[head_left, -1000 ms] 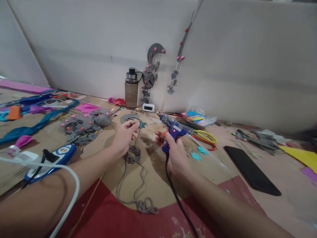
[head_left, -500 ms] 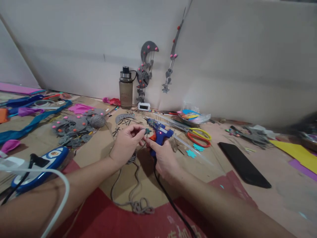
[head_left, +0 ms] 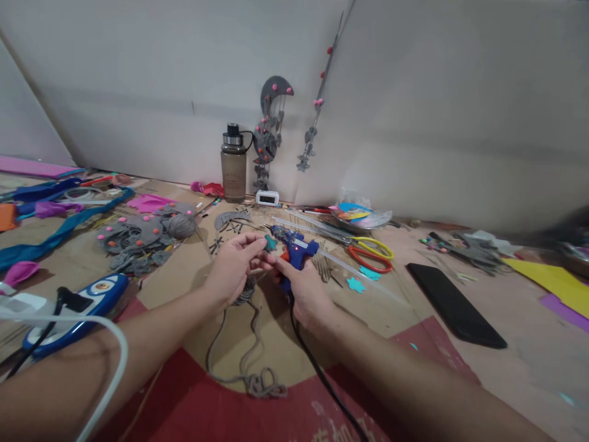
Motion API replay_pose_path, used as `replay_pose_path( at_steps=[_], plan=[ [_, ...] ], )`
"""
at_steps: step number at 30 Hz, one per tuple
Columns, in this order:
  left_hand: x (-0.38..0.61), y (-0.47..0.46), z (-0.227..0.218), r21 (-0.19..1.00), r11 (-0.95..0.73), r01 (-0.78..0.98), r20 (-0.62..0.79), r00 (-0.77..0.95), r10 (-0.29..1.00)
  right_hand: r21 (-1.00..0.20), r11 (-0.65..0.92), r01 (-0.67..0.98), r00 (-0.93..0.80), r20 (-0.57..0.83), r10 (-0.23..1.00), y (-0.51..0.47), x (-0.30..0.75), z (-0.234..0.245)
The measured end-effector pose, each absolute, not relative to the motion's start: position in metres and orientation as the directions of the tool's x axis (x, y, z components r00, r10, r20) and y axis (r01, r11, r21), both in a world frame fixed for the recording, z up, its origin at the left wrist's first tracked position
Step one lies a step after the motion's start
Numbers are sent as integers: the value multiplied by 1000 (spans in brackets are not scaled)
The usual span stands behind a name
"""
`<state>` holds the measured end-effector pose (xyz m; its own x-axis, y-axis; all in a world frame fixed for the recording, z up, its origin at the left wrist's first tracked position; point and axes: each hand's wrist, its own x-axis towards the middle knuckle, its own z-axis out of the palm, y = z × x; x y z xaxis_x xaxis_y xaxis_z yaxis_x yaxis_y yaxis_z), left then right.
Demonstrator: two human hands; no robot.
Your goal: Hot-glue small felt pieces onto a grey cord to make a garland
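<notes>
In the middle of the head view, my left hand [head_left: 234, 264] pinches a small teal felt star [head_left: 270, 243] between thumb and fingers. Close against it, my right hand [head_left: 306, 285] is wrapped round the handle of a blue glue gun [head_left: 301, 248], whose nozzle points up and left just beyond the star. A clear glue stick [head_left: 340, 262] sticks out of the gun's back, and its black cord [head_left: 313, 362] runs down toward me. Grey yarn [head_left: 251, 356] lies below my hands, its bundle partly hidden by them. Two turquoise felt pieces [head_left: 356, 285] lie to the right.
Scissors [head_left: 370, 258] with red and yellow handles lie right of the gun. A black phone [head_left: 455, 304] rests farther right. A bottle [head_left: 234, 169] and a small clock [head_left: 267, 197] stand by the wall. Grey felt pieces [head_left: 138, 233] and a blue-white power strip [head_left: 78, 313] lie left.
My left fingers have turned the star, so more of its face shows. The glue gun has shifted slightly, with its nozzle now a little lower. The hanging ornament on the wall has swung slightly.
</notes>
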<state>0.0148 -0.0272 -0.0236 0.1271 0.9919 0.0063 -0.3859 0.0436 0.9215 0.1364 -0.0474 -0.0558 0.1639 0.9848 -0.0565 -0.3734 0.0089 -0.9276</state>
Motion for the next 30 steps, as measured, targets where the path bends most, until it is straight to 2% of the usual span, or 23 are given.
replay_pose_path(
  at_steps=[3, 8, 12, 16, 20, 23, 30],
  plan=[
    [14, -24, -26, 934, -18, -357, 41, 55, 998, -917, 10, -398, 223, -86, 971, -45, 140, -48],
    [16, -26, -30, 963, 7, -268, 18, 91, 996, -963, 94, -252, 354, -1, 935, -44, 144, -45],
    [18, -30, -30, 981, 34, -192, -2, 167, 986, -969, 146, -198, 326, 75, 942, -45, 145, -48],
    [16, -30, -31, 996, 33, -81, -9, 278, 961, -974, 97, -204, 354, 19, 935, -43, 146, -47],
    [16, -26, -32, 990, 1, -140, 55, 394, 917, -970, 106, -221, 390, 11, 921, -40, 148, -47],
    [17, -25, -33, 989, 2, -149, 59, 408, 911, -968, 113, -222, 399, 16, 917, -38, 149, -48],
    [16, -27, -32, 1000, 17, 11, -19, 370, 929, -983, 126, -136, 373, 67, 925, -42, 148, -46]
  ],
)
